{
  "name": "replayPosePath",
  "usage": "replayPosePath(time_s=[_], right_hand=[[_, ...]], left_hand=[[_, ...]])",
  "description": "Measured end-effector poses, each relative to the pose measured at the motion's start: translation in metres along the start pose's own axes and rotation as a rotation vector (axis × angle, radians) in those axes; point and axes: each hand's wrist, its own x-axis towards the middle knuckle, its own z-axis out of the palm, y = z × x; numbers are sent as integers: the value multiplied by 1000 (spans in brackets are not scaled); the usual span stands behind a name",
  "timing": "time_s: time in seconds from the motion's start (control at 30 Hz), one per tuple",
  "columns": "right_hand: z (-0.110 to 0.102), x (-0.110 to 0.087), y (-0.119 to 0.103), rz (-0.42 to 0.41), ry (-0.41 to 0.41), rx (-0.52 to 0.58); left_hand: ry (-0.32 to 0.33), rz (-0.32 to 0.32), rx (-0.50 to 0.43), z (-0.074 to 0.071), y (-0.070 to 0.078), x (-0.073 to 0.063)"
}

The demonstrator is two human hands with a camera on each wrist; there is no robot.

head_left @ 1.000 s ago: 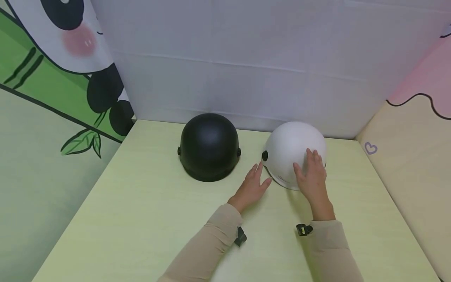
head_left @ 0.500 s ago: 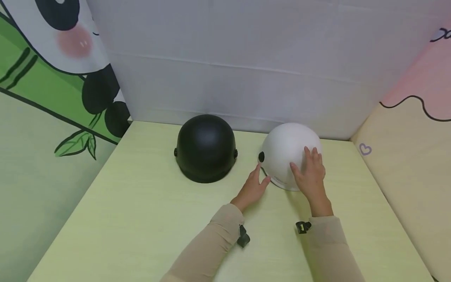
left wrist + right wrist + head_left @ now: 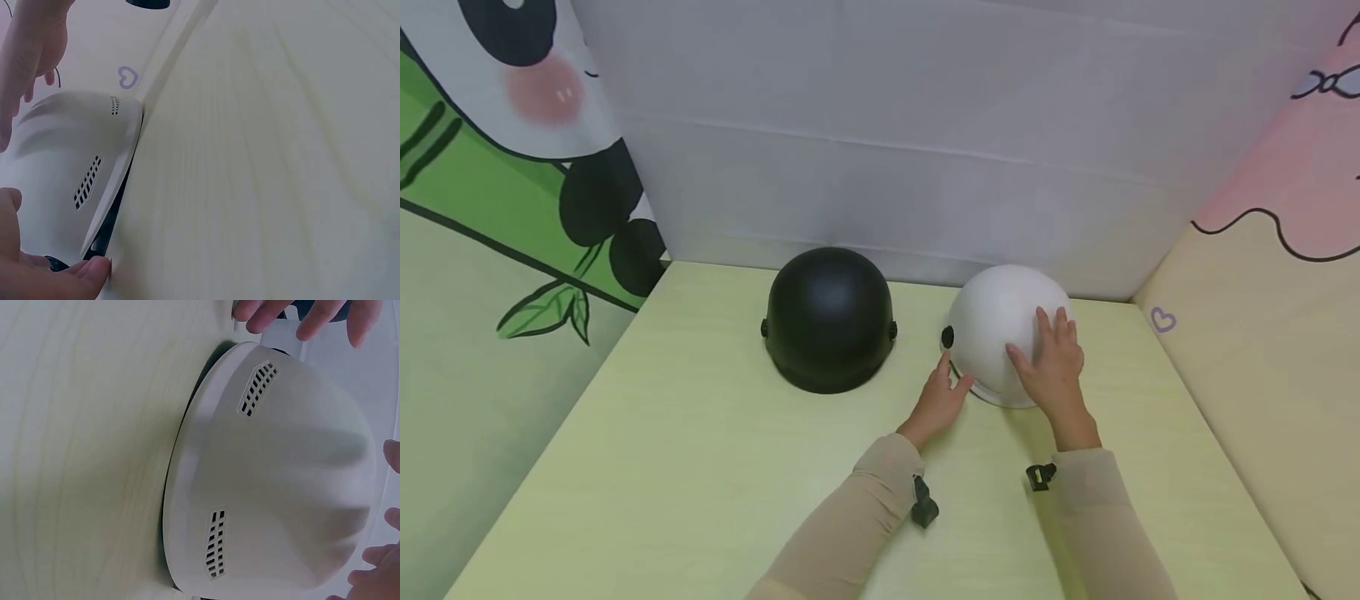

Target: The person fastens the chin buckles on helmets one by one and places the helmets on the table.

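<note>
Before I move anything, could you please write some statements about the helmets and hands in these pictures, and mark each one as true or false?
1. A black helmet and a white helmet rest dome-up on the table. True.
2. In the head view, the black helmet is right of the white helmet. False: it is on the left.
3. The left hand and right hand are both nearer to the white helmet. True.
4. The right hand grips the black helmet. False: it is at the white helmet, fingers extended.
5. The white helmet has vent slots. True.
</note>
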Motion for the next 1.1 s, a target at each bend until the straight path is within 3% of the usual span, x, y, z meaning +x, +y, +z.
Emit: replayPosePath(time_s=[0.23, 0.73, 1.1], right_hand=[[0, 5, 3, 35, -40, -19], [4, 8, 7, 53, -58, -65], [8, 8, 10, 55, -39, -67]], left_hand=[[22, 14, -78, 6, -2, 5], [57, 80, -70, 21, -2, 14], [194, 118, -154, 31, -9, 20]])
